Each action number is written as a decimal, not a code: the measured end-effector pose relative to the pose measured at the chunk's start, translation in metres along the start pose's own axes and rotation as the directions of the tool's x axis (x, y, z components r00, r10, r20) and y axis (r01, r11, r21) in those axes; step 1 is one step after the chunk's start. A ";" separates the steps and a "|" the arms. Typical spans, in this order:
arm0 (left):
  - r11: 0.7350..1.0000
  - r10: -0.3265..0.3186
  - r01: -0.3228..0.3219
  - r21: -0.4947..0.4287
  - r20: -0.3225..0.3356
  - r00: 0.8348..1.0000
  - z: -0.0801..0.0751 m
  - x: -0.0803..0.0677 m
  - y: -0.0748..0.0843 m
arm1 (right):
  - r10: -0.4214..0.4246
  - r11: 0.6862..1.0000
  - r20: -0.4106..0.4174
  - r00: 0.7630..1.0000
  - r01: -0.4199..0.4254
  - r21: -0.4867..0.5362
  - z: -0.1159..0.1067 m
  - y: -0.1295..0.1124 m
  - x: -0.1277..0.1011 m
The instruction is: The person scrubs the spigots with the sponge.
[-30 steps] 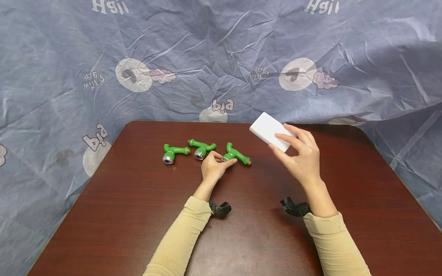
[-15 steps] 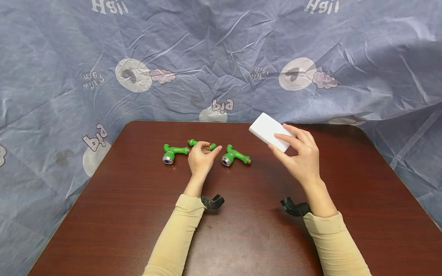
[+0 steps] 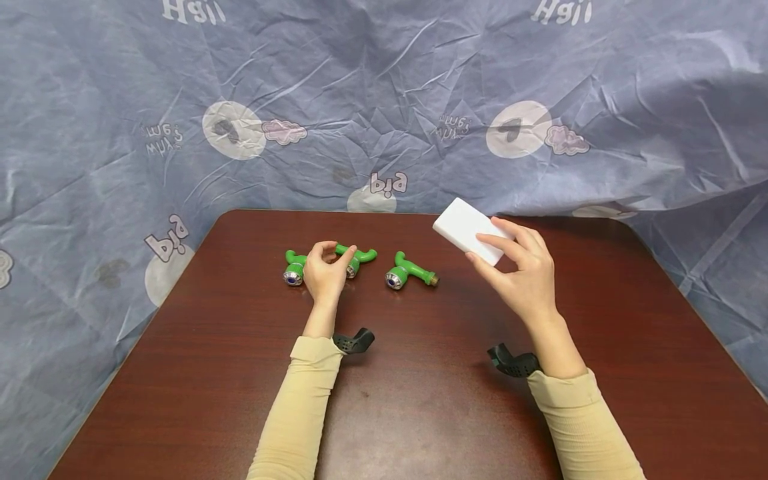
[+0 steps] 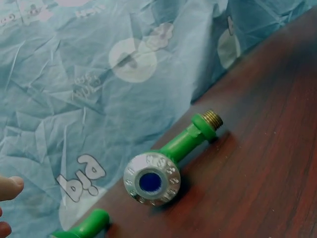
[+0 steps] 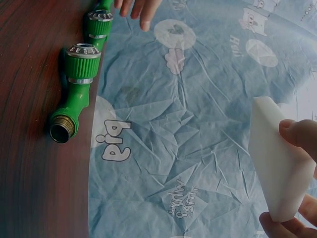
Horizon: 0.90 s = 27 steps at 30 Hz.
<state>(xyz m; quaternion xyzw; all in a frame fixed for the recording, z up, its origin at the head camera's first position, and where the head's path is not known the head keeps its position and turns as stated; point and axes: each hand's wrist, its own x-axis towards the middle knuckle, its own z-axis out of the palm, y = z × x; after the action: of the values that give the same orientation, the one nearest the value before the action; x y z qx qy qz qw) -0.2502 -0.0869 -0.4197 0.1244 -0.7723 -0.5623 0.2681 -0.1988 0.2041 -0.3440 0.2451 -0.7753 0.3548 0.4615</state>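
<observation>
Three green taps with ribbed green knobs, silver caps and blue centres lie on the table. My left hand (image 3: 326, 273) hovers over the gap between the left tap (image 3: 294, 274) and the middle tap (image 3: 363, 256), hiding parts of both. Its fingers are loosely bent with nothing between them. To the right, the third tap (image 3: 414, 269) lies with its brass thread pointing right; it also shows large in the right wrist view. My right hand (image 3: 528, 273) holds a white rectangular block (image 3: 462, 225) up in the air, tilted, between thumb and fingers.
The dark red-brown wooden table (image 3: 456, 400) reaches back to a wrinkled blue-grey cloth (image 3: 384, 107) printed with cartoons. Black wrist mounts (image 3: 354, 341) stick out from both cuffs.
My left hand has moved left, from the right tap past the middle one toward the left tap. The taps lie where they were. My right hand keeps the white block in place.
</observation>
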 end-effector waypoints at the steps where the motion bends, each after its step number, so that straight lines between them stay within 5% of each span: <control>1: 1.000 -0.008 0.008 -0.009 -0.005 1.000 0.001 0.000 -0.002 | 0.001 1.000 0.000 1.000 -0.001 0.001 0.000 0.000 0.000; 10: 0.997 -0.074 0.074 -0.038 0.002 0.997 0.007 -0.002 -0.017 | -0.003 1.000 0.004 1.000 0.003 0.007 0.000 0.001 0.000; 27: 0.976 -0.186 0.177 0.127 0.059 0.981 0.010 -0.004 -0.029 | 0.003 1.000 0.038 0.999 -0.003 -0.003 0.001 -0.001 -0.001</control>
<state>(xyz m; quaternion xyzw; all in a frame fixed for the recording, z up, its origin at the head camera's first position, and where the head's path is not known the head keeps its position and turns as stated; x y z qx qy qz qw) -0.2558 -0.0868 -0.4502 0.1907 -0.7992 -0.5407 0.1803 -0.1984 0.2026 -0.3449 0.2500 -0.7848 0.3497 0.4463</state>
